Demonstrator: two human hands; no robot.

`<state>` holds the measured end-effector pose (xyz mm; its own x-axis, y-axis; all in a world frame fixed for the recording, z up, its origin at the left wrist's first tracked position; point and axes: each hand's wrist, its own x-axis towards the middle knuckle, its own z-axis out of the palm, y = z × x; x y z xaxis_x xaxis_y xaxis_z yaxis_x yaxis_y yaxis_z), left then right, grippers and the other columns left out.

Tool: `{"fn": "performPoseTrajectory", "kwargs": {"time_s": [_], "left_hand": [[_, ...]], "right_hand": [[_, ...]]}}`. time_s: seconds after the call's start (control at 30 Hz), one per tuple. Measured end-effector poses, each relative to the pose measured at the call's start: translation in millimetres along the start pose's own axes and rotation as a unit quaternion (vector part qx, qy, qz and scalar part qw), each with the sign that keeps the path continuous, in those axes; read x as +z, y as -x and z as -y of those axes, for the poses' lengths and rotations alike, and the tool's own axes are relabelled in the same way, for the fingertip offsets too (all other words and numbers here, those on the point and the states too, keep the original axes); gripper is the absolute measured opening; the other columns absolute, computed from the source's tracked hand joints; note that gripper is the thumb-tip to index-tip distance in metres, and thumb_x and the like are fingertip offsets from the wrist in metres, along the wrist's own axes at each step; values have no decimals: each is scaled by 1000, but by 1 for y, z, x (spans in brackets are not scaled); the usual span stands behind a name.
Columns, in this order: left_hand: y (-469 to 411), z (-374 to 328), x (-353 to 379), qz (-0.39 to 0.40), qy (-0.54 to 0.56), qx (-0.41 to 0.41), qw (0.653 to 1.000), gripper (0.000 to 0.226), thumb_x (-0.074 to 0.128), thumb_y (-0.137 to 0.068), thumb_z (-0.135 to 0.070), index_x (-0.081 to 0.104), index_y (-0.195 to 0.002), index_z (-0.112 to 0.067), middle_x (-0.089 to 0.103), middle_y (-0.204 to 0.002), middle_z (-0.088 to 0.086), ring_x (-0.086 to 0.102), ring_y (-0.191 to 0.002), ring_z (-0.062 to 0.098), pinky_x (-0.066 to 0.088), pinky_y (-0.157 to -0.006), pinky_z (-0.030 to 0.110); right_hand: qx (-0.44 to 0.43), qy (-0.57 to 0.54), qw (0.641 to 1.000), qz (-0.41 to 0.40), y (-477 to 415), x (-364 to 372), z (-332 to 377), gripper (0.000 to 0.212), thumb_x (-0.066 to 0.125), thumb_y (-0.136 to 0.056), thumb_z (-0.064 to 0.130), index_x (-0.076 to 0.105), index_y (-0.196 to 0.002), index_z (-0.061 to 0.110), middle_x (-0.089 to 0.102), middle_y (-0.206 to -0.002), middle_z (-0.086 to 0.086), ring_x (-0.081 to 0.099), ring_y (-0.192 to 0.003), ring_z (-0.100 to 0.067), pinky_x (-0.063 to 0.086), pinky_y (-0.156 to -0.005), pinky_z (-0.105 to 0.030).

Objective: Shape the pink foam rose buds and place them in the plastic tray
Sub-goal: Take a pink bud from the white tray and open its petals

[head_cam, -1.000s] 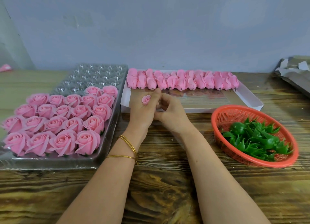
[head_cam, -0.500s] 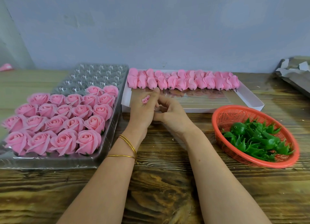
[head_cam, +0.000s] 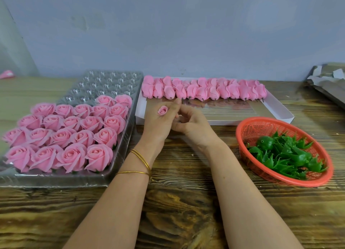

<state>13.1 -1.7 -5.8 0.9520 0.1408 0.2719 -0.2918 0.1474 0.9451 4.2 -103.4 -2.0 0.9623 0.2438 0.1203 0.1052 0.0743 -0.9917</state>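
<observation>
A small pink foam rose bud (head_cam: 162,110) peeks out above my left hand (head_cam: 158,124), which grips it over the table's middle. My right hand (head_cam: 192,123) meets it from the right, fingers curled against the bud's hidden lower part. To the left lies the clear plastic tray (head_cam: 112,79), its near rows filled with several shaped pink roses (head_cam: 63,136) and its far cells bare. Behind my hands a white box (head_cam: 280,108) holds a row of several unshaped pink buds (head_cam: 203,89).
A red mesh basket (head_cam: 244,129) of green plastic calyxes (head_cam: 285,155) sits at the right on the wooden table (head_cam: 186,211). Grey torn cardboard (head_cam: 328,80) lies at the far right. A grey wall stands close behind everything.
Both hands stay together at the same spot; the fingers have shifted slightly around the bud, which shows a bit more above my left hand.
</observation>
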Motion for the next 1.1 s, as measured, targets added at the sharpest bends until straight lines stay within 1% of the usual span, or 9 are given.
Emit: {"fn": "performPoseTrajectory", "kwargs": {"time_s": [0.07,0.17,0.43,0.57,0.67,0.77,0.9,1.0,1.1], "left_hand": [[0,0,-1,-2,4,-4,1000,34,68,-89,-26,54,-59,-17,52,-51,-10,54,-52,2,44,-53,14],[-1,3,-1,-11,10,-9,1000,35,68,-89,-29,58,-55,-23,53,-49,-12,56,-52,2,47,-54,16],[1,2,3,-2,-1,-33,999,32,61,-82,-51,67,-59,-29,63,-58,-8,65,-61,5,51,-58,21],[1,0,2,6,15,-37,999,24,66,-86,-40,69,-68,-24,67,-64,-7,68,-66,6,53,-58,19],[2,0,2,3,20,-32,999,24,68,-88,-33,63,-74,-15,64,-64,-4,66,-65,8,52,-57,19],[3,-2,2,9,8,-13,1000,25,67,-87,-31,61,-67,-18,60,-60,-7,62,-62,9,52,-59,23],[4,-2,1,14,-11,-12,1000,25,68,-87,-33,62,-66,-19,59,-57,-8,60,-62,9,51,-63,28],[4,-1,1,10,-16,1,1000,37,66,-89,-34,58,-54,-26,54,-52,-9,58,-56,6,49,-57,21],[4,0,1,8,-19,-7,1000,43,61,-91,-40,55,-50,-27,52,-52,-10,58,-58,8,50,-59,21]], "right_hand": [[-2,-7,1000,7,2,-1,0,32,59,-85,-15,59,-117,-10,63,-109,-37,61,-104,-44,40,-105,-61],[-1,-6,1000,15,3,-1,1,33,62,-83,-15,62,-114,-5,68,-95,-19,63,-97,-34,46,-102,-56],[-24,63,997,-25,-2,6,-1,35,70,-74,-14,63,-95,13,64,-85,-9,62,-78,-16,54,-72,-27],[-20,56,998,-16,-2,4,-1,32,67,-77,-14,65,-102,7,67,-83,-7,64,-79,-18,54,-72,-30],[-9,41,999,-4,1,3,2,41,63,-79,-17,62,-118,-3,68,-91,-14,64,-86,-21,54,-83,-39],[2,17,1000,4,4,4,4,43,56,-81,-22,59,-121,-7,65,-104,-32,62,-96,-32,46,-97,-56],[8,13,1000,14,5,4,6,39,53,-83,-22,58,-120,-10,54,-114,-46,55,-111,-56,38,-102,-65],[19,20,1000,12,4,3,5,36,55,-83,-20,58,-117,-10,56,-107,-46,60,-98,-44,41,-98,-64],[17,24,1000,3,2,3,4,35,60,-77,-20,61,-109,-7,59,-93,-25,56,-89,-30,47,-88,-52]]}}
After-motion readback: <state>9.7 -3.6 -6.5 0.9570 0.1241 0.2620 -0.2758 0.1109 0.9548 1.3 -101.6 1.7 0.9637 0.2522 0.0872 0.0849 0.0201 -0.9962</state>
